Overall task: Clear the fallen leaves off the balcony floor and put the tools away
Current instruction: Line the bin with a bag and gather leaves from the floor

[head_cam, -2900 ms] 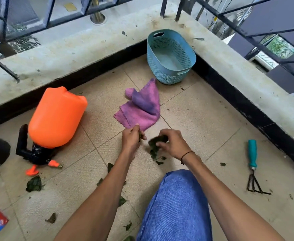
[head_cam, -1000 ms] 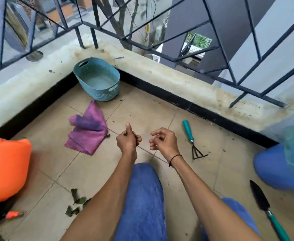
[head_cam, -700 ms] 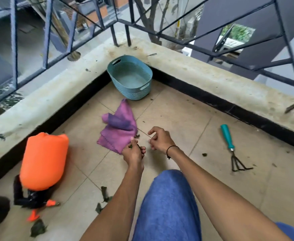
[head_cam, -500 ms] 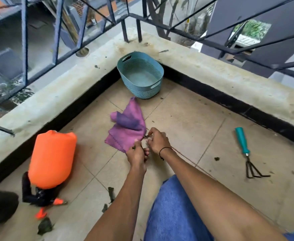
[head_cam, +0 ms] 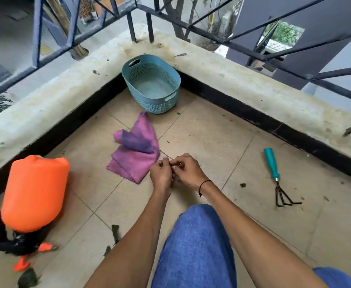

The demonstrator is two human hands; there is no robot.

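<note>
My left hand (head_cam: 161,175) and my right hand (head_cam: 188,171) meet low over the tiled floor, just right of a purple cloth (head_cam: 136,154). The left fist grips small dark leaf bits. My right fingers are curled and pinch at the same spot; what they pinch is too small to tell. Dark leaves (head_cam: 114,231) lie on the tiles near my left forearm, another leaf (head_cam: 27,279) at the bottom left. A teal-handled hand rake (head_cam: 273,169) lies to the right. A teal basket (head_cam: 152,84) stands in the corner.
An orange sprayer bottle (head_cam: 33,192) lies on its side at the left. A concrete ledge (head_cam: 253,88) with a dark metal railing bounds the floor on two sides. Small leaf crumbs (head_cam: 242,185) dot the tiles by the rake. My blue-jeaned knee (head_cam: 195,246) is below the hands.
The view swung right and back to the corner. My right hand let go of its leaf bunch and came up against the left fist; both hands moved toward the purple cloth.
</note>
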